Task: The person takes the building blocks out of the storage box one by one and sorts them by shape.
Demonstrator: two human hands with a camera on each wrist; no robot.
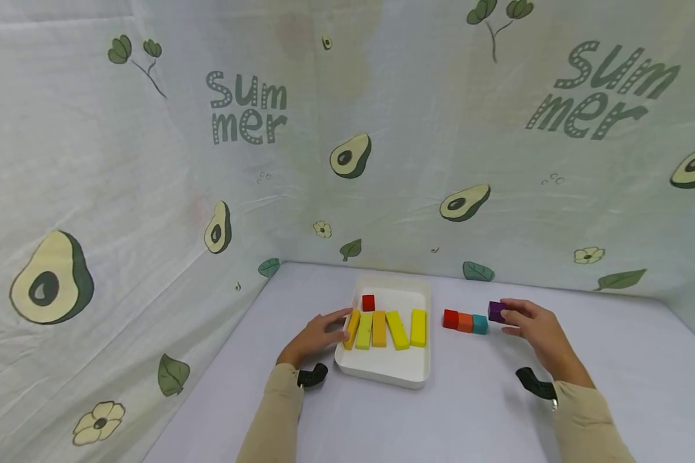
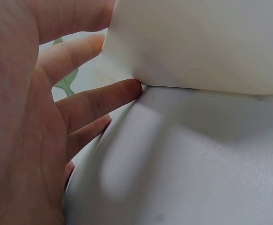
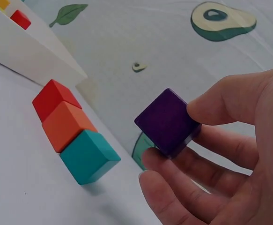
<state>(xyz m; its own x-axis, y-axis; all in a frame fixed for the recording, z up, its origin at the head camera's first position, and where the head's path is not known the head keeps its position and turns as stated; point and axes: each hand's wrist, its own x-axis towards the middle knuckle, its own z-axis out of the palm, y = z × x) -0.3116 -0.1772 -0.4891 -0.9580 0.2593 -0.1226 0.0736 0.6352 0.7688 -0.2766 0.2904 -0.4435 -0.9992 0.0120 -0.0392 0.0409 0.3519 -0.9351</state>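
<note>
Right grip (image 1: 538,328), purple cube (image 3: 166,119) between thumb and fingers

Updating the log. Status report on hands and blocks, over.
Right hand pinches purple cube, apart from row of red cube, orange cube, teal cube. Left hand touches white rectangular tray. Nothing visible between purple cube and row.

R grip (image 1: 537,326) w/ purple blk (image 1: 495,312), L grip (image 1: 315,335) at white tray (image 1: 389,368), 3-blk row (image 1: 465,323) btwn
</note>
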